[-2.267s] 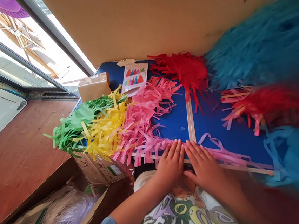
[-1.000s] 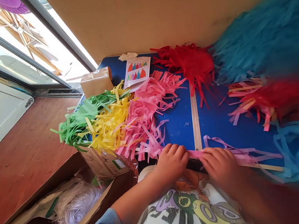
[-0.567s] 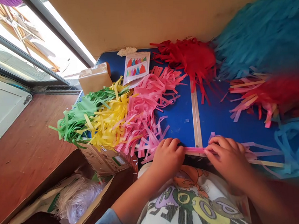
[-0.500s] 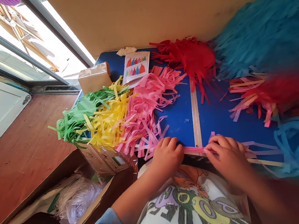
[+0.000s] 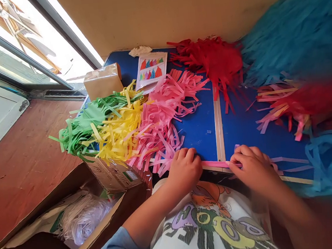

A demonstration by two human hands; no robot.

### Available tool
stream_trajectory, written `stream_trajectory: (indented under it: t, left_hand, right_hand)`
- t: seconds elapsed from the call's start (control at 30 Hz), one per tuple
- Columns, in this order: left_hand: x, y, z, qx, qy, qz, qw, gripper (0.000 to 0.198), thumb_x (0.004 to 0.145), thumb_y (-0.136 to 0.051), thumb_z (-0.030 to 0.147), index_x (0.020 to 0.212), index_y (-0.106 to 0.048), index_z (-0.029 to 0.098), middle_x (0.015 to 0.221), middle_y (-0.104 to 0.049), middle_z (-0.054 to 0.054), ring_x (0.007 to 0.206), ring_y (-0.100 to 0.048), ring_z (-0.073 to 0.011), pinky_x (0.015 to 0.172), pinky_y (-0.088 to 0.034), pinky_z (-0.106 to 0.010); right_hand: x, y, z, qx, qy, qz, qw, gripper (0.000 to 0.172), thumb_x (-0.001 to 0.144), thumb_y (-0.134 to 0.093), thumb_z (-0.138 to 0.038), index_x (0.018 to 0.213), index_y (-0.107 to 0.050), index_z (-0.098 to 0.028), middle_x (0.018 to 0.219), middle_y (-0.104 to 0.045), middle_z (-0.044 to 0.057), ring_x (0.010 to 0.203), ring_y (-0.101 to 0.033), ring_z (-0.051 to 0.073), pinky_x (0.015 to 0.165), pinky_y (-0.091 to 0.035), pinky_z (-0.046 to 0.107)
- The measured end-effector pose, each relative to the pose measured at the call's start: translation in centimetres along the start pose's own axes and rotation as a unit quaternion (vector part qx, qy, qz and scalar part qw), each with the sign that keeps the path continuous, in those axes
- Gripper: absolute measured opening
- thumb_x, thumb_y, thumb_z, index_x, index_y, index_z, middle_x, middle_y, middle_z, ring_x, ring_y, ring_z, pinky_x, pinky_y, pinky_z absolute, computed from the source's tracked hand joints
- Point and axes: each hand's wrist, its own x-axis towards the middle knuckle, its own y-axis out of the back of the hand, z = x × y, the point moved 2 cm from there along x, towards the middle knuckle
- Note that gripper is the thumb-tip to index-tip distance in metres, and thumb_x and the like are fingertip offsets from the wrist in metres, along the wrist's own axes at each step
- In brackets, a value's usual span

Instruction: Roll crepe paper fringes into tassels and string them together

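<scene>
A pink tissue paper strip (image 5: pixel 215 163) stretches along the front edge of the blue table (image 5: pixel 199 135) between my hands. My left hand (image 5: pixel 186 167) is closed on its left end, beside the fringed pink tissue paper (image 5: pixel 161 117). At the other end my right hand (image 5: pixel 252 167) pinches the strip between thumb and fingers. Pale lilac paper strips (image 5: pixel 291 160) stick out past my right hand. Part of the strip inside each fist is hidden.
Fringed yellow paper (image 5: pixel 120 133), green paper (image 5: pixel 95 117), red paper (image 5: pixel 215 61) and blue paper (image 5: pixel 296 41) lie around the table. A picture card (image 5: pixel 152 69) and a wrapped box (image 5: pixel 103 81) sit at the back. An open carton (image 5: pixel 112 172) holding white shreds (image 5: pixel 83 216) stands at left.
Both hands still hold the pink strip at the table edge. My right hand has shifted slightly right and its fingers have curled further over the strip. The view has tilted slightly.
</scene>
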Motion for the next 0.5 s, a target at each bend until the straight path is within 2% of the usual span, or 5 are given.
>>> stream_trajectory:
  t: [0.1, 0.23, 0.4, 0.5]
  left_hand:
    - [0.3, 0.0, -0.2, 0.004, -0.006, -0.022, 1.000, 0.014, 0.084, -0.050, 0.025, 0.075, -0.058, 0.017, 0.093, -0.059, -0.006, 0.087, -0.051, -0.0217, 0.073, -0.043, -0.036]
    - [0.5, 0.0, -0.4, 0.019, -0.037, -0.032, 0.999, 0.012, 0.083, -0.048, 0.025, 0.082, -0.057, 0.017, 0.103, -0.058, -0.008, 0.087, -0.051, -0.0231, 0.072, -0.043, -0.038]
    - [0.6, 0.2, 0.1, 0.024, -0.052, -0.026, 0.998, 0.011, 0.080, -0.052, 0.020, 0.089, -0.057, 0.017, 0.116, -0.056, -0.006, 0.087, -0.052, -0.0227, 0.073, -0.043, -0.036]
    - [0.3, 0.0, 0.6, 0.032, -0.078, 0.007, 0.996, 0.008, 0.081, -0.053, 0.021, 0.087, -0.059, 0.020, 0.118, -0.057, -0.003, 0.093, -0.053, -0.0221, 0.077, -0.042, -0.036]
  right_hand:
    - [0.2, 0.0, 0.1, 0.000, 0.007, -0.015, 1.000, 0.024, 0.079, -0.048, -0.029, 0.057, -0.055, -0.022, 0.086, -0.054, 0.002, 0.078, -0.042, 0.020, 0.063, -0.030, 0.031]
    - [0.1, 0.1, 0.9, -0.060, 0.017, -0.009, 0.998, 0.027, 0.082, -0.048, -0.036, 0.061, -0.055, -0.021, 0.082, -0.053, 0.005, 0.075, -0.041, 0.019, 0.061, -0.029, 0.031]
    - [-0.7, 0.0, 2.5, -0.048, -0.016, 0.021, 0.998, 0.039, 0.086, -0.041, -0.047, 0.062, -0.054, -0.021, 0.074, -0.051, 0.004, 0.069, -0.040, 0.018, 0.059, -0.027, 0.029]
    - [-1.1, 0.0, 2.4, -0.031, -0.042, 0.044, 0.998, 0.035, 0.086, -0.043, -0.048, 0.067, -0.056, -0.021, 0.075, -0.053, 0.004, 0.071, -0.041, 0.019, 0.061, -0.027, 0.029]
